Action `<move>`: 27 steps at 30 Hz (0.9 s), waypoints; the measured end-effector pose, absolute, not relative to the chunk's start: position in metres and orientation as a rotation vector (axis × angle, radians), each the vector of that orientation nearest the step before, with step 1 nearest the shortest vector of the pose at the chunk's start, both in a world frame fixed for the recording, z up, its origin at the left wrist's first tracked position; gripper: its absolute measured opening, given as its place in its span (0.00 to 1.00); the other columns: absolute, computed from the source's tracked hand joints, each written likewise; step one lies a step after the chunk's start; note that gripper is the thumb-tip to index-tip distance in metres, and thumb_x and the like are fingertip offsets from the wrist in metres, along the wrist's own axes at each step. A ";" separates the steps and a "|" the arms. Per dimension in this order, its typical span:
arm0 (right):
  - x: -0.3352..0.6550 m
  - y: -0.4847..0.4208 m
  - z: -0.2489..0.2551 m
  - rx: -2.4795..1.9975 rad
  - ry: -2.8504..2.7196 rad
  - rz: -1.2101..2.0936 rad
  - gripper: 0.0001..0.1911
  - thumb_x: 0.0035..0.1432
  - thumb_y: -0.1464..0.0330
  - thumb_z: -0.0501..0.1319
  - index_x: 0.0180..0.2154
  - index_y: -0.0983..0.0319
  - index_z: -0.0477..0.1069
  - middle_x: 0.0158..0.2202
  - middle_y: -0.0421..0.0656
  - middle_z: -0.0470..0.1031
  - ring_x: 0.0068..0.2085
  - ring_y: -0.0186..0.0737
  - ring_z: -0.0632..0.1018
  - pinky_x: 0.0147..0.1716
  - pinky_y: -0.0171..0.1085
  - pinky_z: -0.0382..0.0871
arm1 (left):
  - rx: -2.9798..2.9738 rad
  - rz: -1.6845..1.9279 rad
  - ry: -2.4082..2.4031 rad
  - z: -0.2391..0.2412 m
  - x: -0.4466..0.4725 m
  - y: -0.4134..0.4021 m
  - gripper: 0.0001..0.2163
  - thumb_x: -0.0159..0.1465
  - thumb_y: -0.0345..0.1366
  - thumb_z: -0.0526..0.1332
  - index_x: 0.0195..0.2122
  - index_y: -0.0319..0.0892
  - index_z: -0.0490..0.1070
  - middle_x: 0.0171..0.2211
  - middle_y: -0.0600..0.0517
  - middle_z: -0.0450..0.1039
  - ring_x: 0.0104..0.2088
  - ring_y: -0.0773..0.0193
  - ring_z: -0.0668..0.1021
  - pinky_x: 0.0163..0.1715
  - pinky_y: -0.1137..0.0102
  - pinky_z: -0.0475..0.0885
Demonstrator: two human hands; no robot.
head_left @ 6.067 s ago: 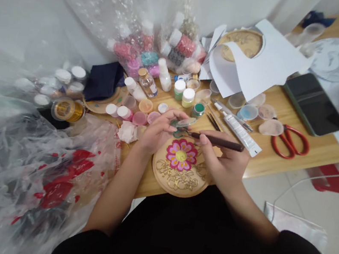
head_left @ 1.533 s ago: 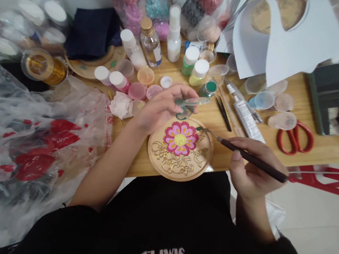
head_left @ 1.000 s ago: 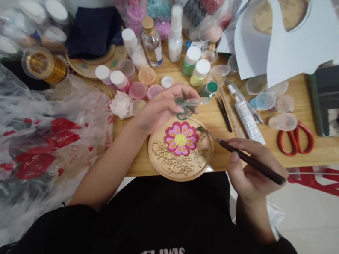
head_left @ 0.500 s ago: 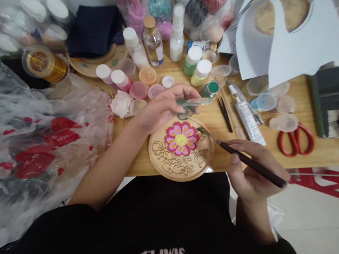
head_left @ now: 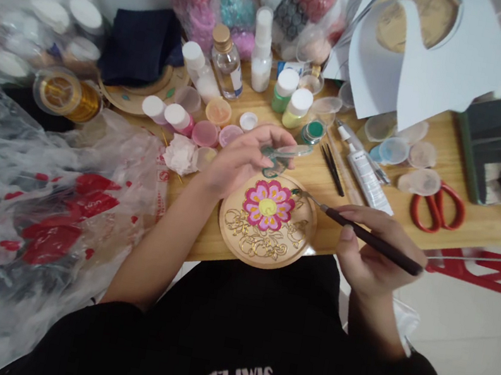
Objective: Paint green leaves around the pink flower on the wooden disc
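A round wooden plaque [head_left: 262, 260] lies at the table's front edge, bearing a pink flower [head_left: 268, 206] with a yellow centre and gold outlined leaves and shapes. My left hand [head_left: 248, 158] is closed around a small clear lidded cup [head_left: 277, 165] with green inside, held over the plaque's far rim. My right hand [head_left: 374, 253] grips the dark handle of a thin metal-tipped tool [head_left: 367, 238], perhaps a palette knife. Its tip rests on or just above a leaf outline right of the flower, where a little dark green shows.
Behind my hands stand a green paint jar [head_left: 312, 131], several small pots and bottles, and black tweezers [head_left: 332, 168]. Rightward lie a white tube [head_left: 370, 179], red-handled scissors [head_left: 438, 207] and a dark box [head_left: 494, 151]. Crumpled plastic bags [head_left: 49, 211] fill the left side.
Hardly anything differs. The tool's tip has shifted very slightly at the leaf outline, and a bit more green shows there; my left hand and the cup stay in place.
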State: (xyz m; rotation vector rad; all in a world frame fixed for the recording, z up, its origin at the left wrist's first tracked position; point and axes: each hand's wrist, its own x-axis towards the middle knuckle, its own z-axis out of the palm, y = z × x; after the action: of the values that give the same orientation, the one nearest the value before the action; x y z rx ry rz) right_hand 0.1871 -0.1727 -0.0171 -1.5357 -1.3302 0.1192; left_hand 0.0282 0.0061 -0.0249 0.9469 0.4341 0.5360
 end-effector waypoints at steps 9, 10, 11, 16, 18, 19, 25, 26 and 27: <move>0.187 -0.172 -0.017 -1.525 -1.319 0.125 0.10 0.53 0.75 0.65 0.39 0.58 0.77 0.32 0.41 0.81 0.33 0.40 0.83 0.30 0.39 0.79 | 0.929 0.547 0.424 -0.024 0.029 0.006 0.13 0.47 0.32 0.63 0.35 0.39 0.74 0.33 0.52 0.75 0.34 0.65 0.79 0.38 0.68 0.73; 0.187 -0.172 -0.017 -1.529 -1.321 0.121 0.10 0.53 0.74 0.64 0.38 0.58 0.76 0.32 0.41 0.81 0.33 0.40 0.83 0.30 0.39 0.79 | 0.929 0.550 0.423 -0.024 0.029 0.006 0.13 0.47 0.32 0.62 0.35 0.39 0.74 0.33 0.52 0.75 0.34 0.65 0.79 0.38 0.68 0.73; 0.187 -0.172 -0.016 -1.536 -1.324 0.115 0.09 0.54 0.74 0.64 0.38 0.58 0.76 0.32 0.41 0.81 0.32 0.40 0.83 0.30 0.39 0.79 | 0.929 0.552 0.423 -0.024 0.029 0.006 0.13 0.47 0.32 0.62 0.35 0.39 0.74 0.33 0.52 0.75 0.34 0.65 0.79 0.38 0.68 0.73; 0.187 -0.172 -0.015 -1.526 -1.361 0.100 0.08 0.55 0.73 0.64 0.38 0.58 0.76 0.31 0.41 0.81 0.31 0.40 0.83 0.29 0.39 0.79 | 0.916 0.548 0.404 -0.026 0.029 0.006 0.13 0.47 0.31 0.62 0.35 0.38 0.74 0.33 0.53 0.76 0.34 0.66 0.79 0.37 0.70 0.73; 0.187 -0.172 -0.016 -1.517 -1.368 0.116 0.09 0.54 0.74 0.64 0.38 0.58 0.76 0.32 0.41 0.81 0.32 0.40 0.83 0.29 0.38 0.79 | 0.912 0.545 0.395 -0.027 0.029 0.007 0.13 0.47 0.31 0.63 0.36 0.39 0.74 0.33 0.53 0.76 0.34 0.66 0.79 0.38 0.70 0.73; 0.187 -0.171 -0.016 -1.516 -1.367 0.120 0.09 0.54 0.74 0.64 0.38 0.59 0.76 0.32 0.41 0.81 0.32 0.39 0.83 0.29 0.38 0.79 | 0.910 0.544 0.393 -0.027 0.029 0.007 0.13 0.47 0.31 0.63 0.36 0.39 0.74 0.33 0.53 0.76 0.34 0.66 0.79 0.38 0.70 0.73; 0.184 -0.168 -0.013 -1.503 -1.382 0.105 0.09 0.54 0.75 0.63 0.37 0.58 0.76 0.30 0.40 0.80 0.30 0.38 0.82 0.28 0.37 0.79 | 0.913 0.540 0.391 -0.028 0.029 0.007 0.13 0.47 0.31 0.63 0.36 0.40 0.75 0.33 0.53 0.76 0.35 0.65 0.79 0.38 0.69 0.73; 0.184 -0.167 -0.013 -1.503 -1.386 0.105 0.08 0.54 0.75 0.63 0.36 0.58 0.76 0.29 0.40 0.80 0.30 0.38 0.82 0.28 0.36 0.79 | 0.914 0.539 0.394 -0.028 0.028 0.007 0.14 0.47 0.31 0.63 0.36 0.40 0.75 0.33 0.53 0.76 0.35 0.65 0.79 0.38 0.69 0.73; 0.184 -0.167 -0.012 -1.504 -1.390 0.104 0.08 0.54 0.75 0.63 0.36 0.58 0.76 0.29 0.40 0.80 0.30 0.38 0.82 0.28 0.36 0.78 | 0.914 0.538 0.398 -0.028 0.028 0.007 0.14 0.47 0.31 0.63 0.36 0.40 0.75 0.33 0.53 0.76 0.35 0.65 0.79 0.38 0.69 0.73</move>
State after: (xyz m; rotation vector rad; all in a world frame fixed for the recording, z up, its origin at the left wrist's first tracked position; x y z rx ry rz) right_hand 0.1841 -0.1671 -0.0123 -1.5037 -1.3904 0.1039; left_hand 0.0284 0.0073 -0.0281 0.9143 0.3982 0.5383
